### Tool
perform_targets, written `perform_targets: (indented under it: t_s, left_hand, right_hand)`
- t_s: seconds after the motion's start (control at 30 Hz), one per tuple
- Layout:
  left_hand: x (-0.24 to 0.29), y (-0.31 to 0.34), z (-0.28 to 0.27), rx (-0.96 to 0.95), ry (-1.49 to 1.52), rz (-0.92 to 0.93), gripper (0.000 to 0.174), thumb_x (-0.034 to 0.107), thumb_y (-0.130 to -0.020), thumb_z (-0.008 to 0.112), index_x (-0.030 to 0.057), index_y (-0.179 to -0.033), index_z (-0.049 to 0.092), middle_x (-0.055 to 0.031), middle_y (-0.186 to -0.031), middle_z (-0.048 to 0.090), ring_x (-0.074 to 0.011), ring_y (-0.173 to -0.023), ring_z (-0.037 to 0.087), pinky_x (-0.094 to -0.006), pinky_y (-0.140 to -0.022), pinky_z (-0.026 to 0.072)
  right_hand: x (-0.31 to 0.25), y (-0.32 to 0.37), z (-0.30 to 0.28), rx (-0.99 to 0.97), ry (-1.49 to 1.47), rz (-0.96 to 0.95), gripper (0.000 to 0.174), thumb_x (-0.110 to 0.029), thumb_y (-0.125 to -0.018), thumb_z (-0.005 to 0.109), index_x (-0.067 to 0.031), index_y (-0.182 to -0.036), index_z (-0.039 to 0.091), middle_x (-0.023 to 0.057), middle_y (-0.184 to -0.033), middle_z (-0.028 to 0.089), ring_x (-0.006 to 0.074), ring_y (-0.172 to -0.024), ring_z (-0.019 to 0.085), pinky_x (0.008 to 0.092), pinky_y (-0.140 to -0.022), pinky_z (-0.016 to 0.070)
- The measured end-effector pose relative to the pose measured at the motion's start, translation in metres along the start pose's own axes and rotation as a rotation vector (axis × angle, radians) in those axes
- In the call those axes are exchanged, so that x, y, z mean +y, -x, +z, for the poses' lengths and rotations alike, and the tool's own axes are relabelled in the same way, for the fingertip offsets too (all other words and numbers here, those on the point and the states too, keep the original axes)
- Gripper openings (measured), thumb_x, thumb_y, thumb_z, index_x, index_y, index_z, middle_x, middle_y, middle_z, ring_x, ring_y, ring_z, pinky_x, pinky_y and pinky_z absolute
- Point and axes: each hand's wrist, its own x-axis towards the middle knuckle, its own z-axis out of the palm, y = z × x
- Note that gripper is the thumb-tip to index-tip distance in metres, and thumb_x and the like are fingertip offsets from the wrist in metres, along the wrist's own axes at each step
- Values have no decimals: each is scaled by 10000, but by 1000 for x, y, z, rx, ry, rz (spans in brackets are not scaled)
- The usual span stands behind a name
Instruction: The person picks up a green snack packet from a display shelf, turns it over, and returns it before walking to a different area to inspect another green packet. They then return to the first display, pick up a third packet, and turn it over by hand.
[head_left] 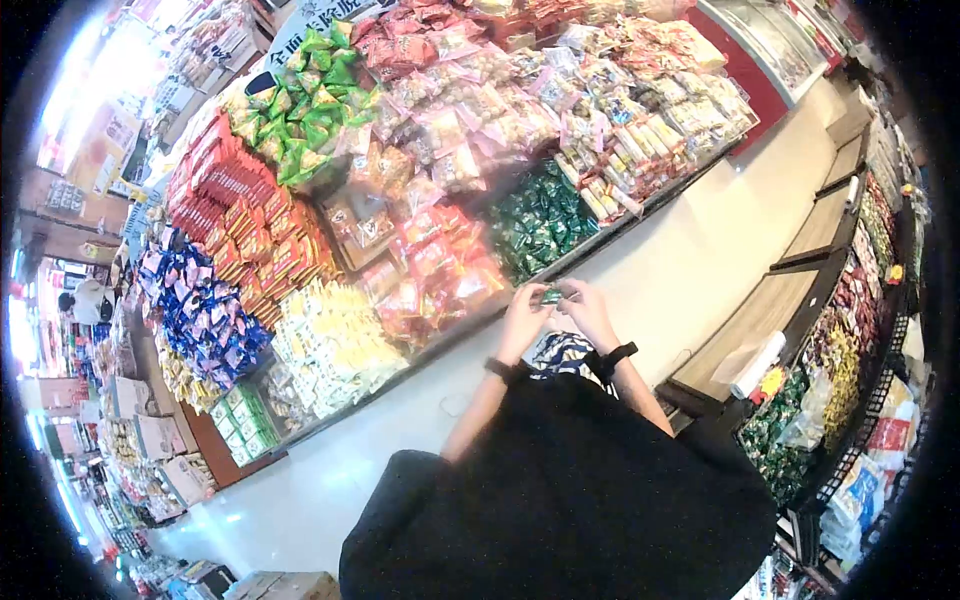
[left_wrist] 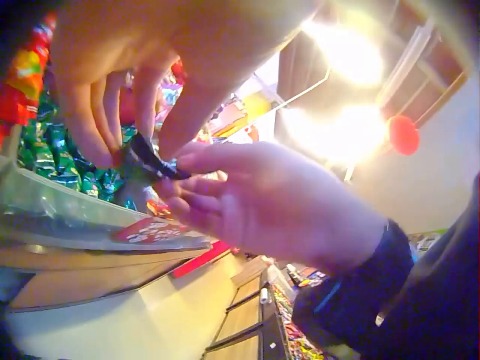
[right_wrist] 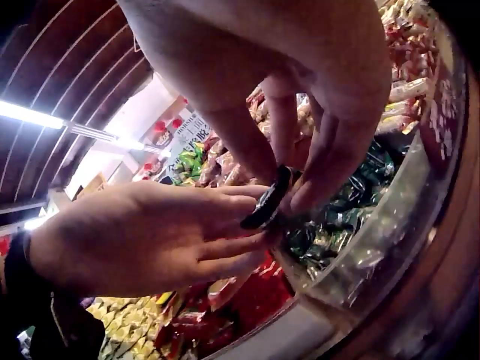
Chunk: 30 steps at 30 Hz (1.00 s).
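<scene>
Both hands meet in front of the body at the edge of a snack display. Between them is a small wrapped candy (head_left: 551, 297), dark green and shiny. My left hand (head_left: 524, 322) pinches one end of it, while the fingertips of my right hand (head_left: 588, 312) pinch the other. In the left wrist view the candy (left_wrist: 153, 159) looks like a narrow dark strip between both sets of fingertips. The right wrist view shows the same dark wrapper (right_wrist: 268, 201), partly covered by fingers. Just beyond the hands lies a heap of green wrapped candies (head_left: 540, 222).
A clear, low barrier (right_wrist: 360, 251) borders the green heap. Red-orange packets (head_left: 440, 265) and cream packets (head_left: 330, 330) lie to its left, with long wrapped snacks (head_left: 635, 160) to its right. Behind me, shelving (head_left: 740, 330) with more candy bins lines the pale aisle floor (head_left: 715, 240).
</scene>
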Motion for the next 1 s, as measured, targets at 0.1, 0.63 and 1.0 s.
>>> perform_targets:
  t_s: [0.1,0.63,1.0]
  left_hand:
    - [-16,-57,19,46,-92,-33,375,26,-833,719,37,-1189,603,-138,-1131,630,-248,-986,665,-351,-829,555]
    - [-148,-185,101,45,-310,-99,273,78,-837,608,61,-1094,701,-227,-1037,688,-405,-1018,655,-458,-869,522]
    - [-125,-163,101,142,-183,-132,372,-19,-790,621,36,-1157,657,-201,-1129,640,-363,-1021,652,-418,-886,515]
  right_hand:
    - [-2,-59,-19,-16,164,-53,324,-86,-756,646,-38,-1067,722,181,-929,714,308,-872,695,396,-783,553]
    - [44,-176,-41,-228,725,-25,217,-160,-821,591,-2,-952,659,242,-997,663,408,-921,672,512,-792,546]
    - [36,-140,-54,-266,502,-112,214,-170,-877,590,-68,-1049,667,176,-992,666,389,-940,654,480,-801,530]
